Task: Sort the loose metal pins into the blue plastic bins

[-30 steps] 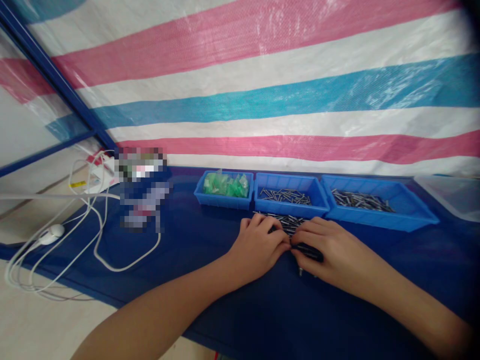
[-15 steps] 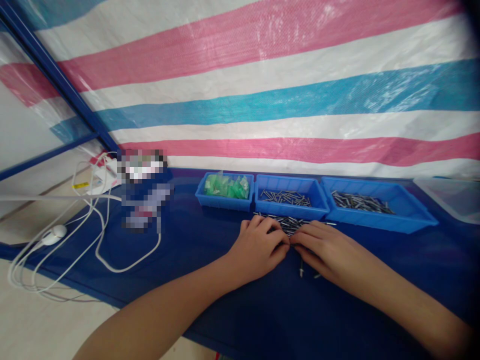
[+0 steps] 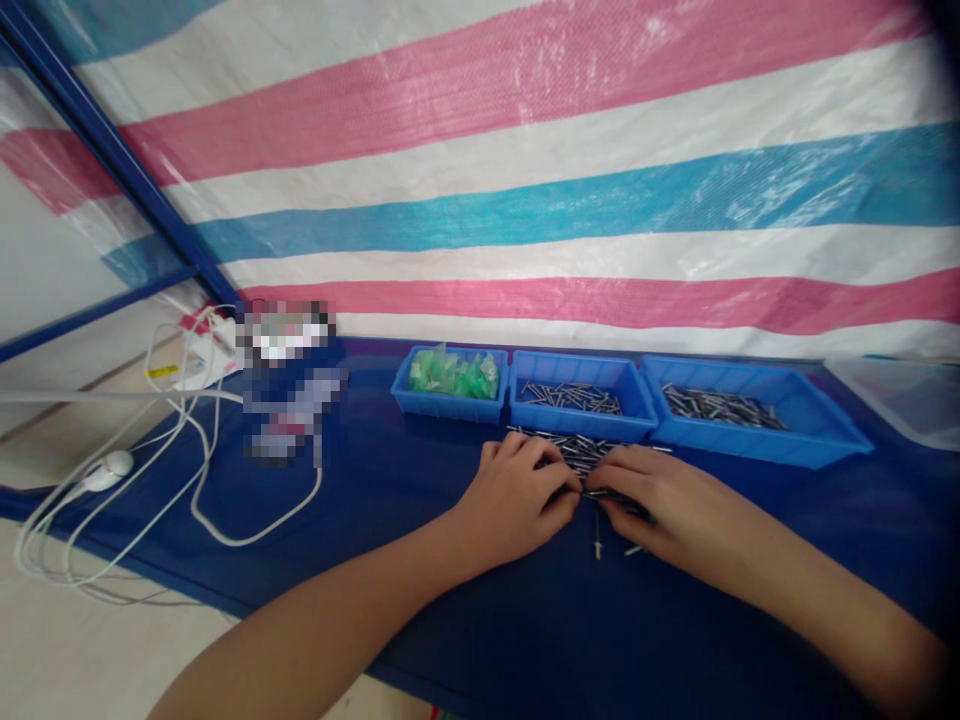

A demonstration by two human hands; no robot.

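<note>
A pile of thin metal blind rivets (image 3: 581, 452) lies on the blue table between my hands, in front of the bins. My left hand (image 3: 525, 490) rests at the pile's left side, fingers curled and thumb close to the index finger; what is between them is hidden. From the right, my right hand (image 3: 651, 495) bends over the pile, with dark rivets showing between its thumb and fingers. One loose rivet (image 3: 598, 545) lies just below the fingertips, and another rivet (image 3: 634, 549) pokes out beneath my right hand.
Behind the pile stand three blue bins: a left bin (image 3: 450, 406) with green plastic packets, a middle bin (image 3: 581, 415) and a right bin (image 3: 750, 445) with metal pieces. A clear container (image 3: 900, 400) sits far right. White cables (image 3: 202, 480) and pixelated items lie left.
My right hand has shifted slightly right and opened a small gap from my left, showing rivets at its fingers. The loose rivet below has turned a little. My left hand is nearly still.
</note>
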